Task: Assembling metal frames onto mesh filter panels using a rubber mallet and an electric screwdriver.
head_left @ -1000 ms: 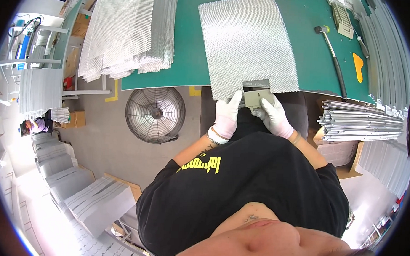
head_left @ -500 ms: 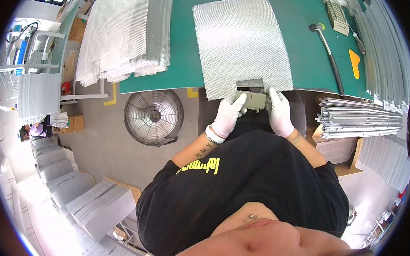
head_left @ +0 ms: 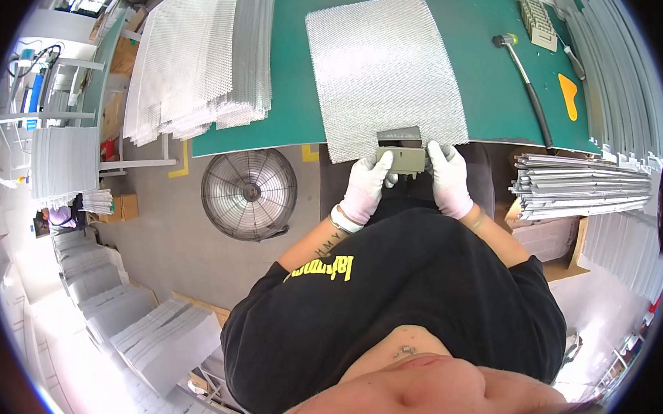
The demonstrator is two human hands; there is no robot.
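My left hand [head_left: 365,188], in a white glove, grips the left end of a grey-green plastic piece [head_left: 404,161], thumb on top. The piece is held at the near edge of a silvery metal mesh sheet [head_left: 386,61], just below a rectangular cutout in that edge. Close to the piece's right end, my gloved right hand [head_left: 449,182] has its fingers pinched on the mesh edge beside the cutout. The sheet lies on the green tabletop, with its near edge reaching past the table's front. Fingers under the piece are partly hidden.
A stack of mesh sheets [head_left: 186,60] lies left on the green table [head_left: 289,72]. To the right are a hammer [head_left: 530,93], an orange scraper [head_left: 568,97], a screwdriver [head_left: 572,61] and a row of similar plastic pieces [head_left: 538,23]. A floor fan [head_left: 249,194] stands below left; metal strips [head_left: 580,188] lie right.
My right hand's fingers have closed in from the piece's right end onto the mesh edge. The left hand keeps its grip. The whole view has shifted slightly.
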